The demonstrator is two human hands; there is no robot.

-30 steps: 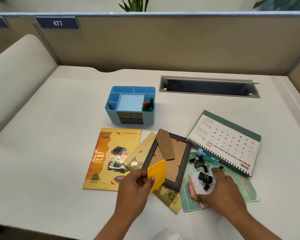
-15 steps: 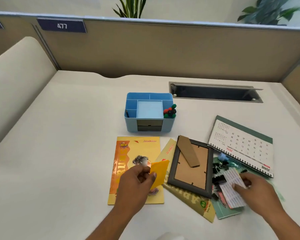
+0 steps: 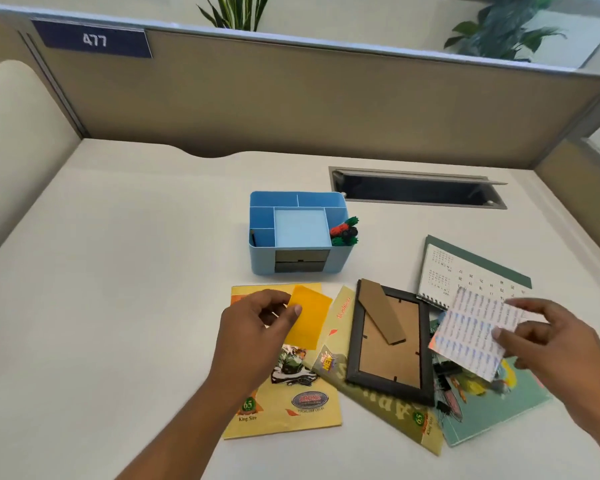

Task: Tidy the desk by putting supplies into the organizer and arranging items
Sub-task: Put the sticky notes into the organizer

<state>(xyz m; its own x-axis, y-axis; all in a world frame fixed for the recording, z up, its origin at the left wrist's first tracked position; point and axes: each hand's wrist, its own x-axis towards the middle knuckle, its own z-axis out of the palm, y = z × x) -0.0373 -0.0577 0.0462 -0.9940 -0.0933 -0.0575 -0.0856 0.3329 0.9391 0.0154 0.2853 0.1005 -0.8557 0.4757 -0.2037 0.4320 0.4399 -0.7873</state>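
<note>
A blue desk organizer (image 3: 262, 252) stands mid-desk with red, black and green pins (image 3: 344, 232) in its right compartment. My left hand (image 3: 250, 336) pinches a yellow sticky-note pad (image 3: 309, 317) above a yellow notebook (image 3: 291, 393). My right hand (image 3: 561, 351) holds a white printed label sheet (image 3: 471, 330) lifted above a green notebook (image 3: 492, 407) and black binder clips (image 3: 442, 379). A dark picture frame (image 3: 390, 341) lies face down between my hands, on a second yellow notebook (image 3: 388, 410).
A spiral desk calendar (image 3: 465, 271) lies right of the organizer. A cable slot (image 3: 416, 190) is cut into the desk behind it. Beige partition walls (image 3: 291, 98) close the back and sides, with plants above.
My right hand has lifted the label sheet off the clip pile and raised it to the right. My left hand has carried the yellow pad forward, toward the organizer.
</note>
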